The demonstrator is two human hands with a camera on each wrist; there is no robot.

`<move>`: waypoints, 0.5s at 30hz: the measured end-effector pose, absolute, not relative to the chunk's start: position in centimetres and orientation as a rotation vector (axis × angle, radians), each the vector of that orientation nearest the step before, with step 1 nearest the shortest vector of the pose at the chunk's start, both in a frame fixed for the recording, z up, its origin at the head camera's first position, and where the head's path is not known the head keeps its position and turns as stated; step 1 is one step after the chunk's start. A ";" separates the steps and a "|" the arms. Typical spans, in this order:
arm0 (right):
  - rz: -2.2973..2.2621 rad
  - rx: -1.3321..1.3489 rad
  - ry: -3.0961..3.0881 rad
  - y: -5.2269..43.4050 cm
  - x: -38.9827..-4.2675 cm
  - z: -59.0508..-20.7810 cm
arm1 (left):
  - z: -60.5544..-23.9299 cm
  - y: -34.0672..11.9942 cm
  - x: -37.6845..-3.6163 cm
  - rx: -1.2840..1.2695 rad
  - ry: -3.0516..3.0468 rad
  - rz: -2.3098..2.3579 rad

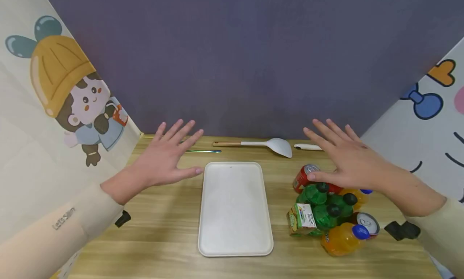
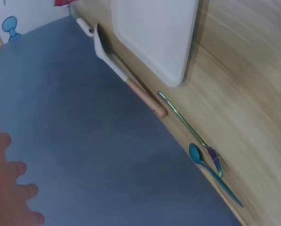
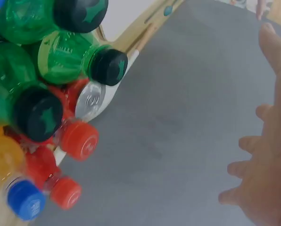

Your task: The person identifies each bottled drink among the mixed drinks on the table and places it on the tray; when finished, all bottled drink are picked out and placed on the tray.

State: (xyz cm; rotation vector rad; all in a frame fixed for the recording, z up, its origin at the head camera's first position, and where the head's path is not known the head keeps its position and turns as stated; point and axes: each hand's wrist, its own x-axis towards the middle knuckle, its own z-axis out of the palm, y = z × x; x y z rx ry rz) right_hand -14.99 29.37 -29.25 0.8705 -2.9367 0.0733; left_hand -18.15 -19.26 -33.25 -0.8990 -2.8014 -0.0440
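My left hand [image 1: 164, 156] hovers over the left of the table with fingers spread, holding nothing. Its fingertips also show at the left of the left wrist view. Likewise spread and free of any object, my right hand [image 1: 348, 162] is above several drinks. Beneath or beside it are a red can [image 1: 301, 180], green bottles [image 1: 314, 194] with black caps, an orange drink bottle [image 1: 340, 239] with a blue cap and a small carton [image 1: 301, 220]. Red-capped bottles [image 3: 79, 140] show in the right wrist view. Between the hands lies a white tray [image 1: 235, 210].
Along the back edge lie a spatula [image 1: 279, 146] with a wooden handle end, a white-handled utensil [image 1: 308, 147], a teal spoon [image 2: 195, 153] and a slim iridescent utensil [image 2: 183, 117]. Behind them stands a dark grey panel [image 1: 232, 61]; printed panels flank the table.
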 end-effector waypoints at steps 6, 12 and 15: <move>0.234 0.736 -2.928 32.5 -13.6 -28.7 | -34.4 -20.2 -17.4 -0.833 -2.747 -0.310; 0.329 0.517 -2.968 35.8 -12.0 -29.4 | -37.5 -21.0 -16.7 -0.624 -2.861 -0.639; 0.437 0.464 -2.952 37.1 -11.3 -30.4 | -39.5 -21.4 -16.7 -0.562 -2.894 -0.822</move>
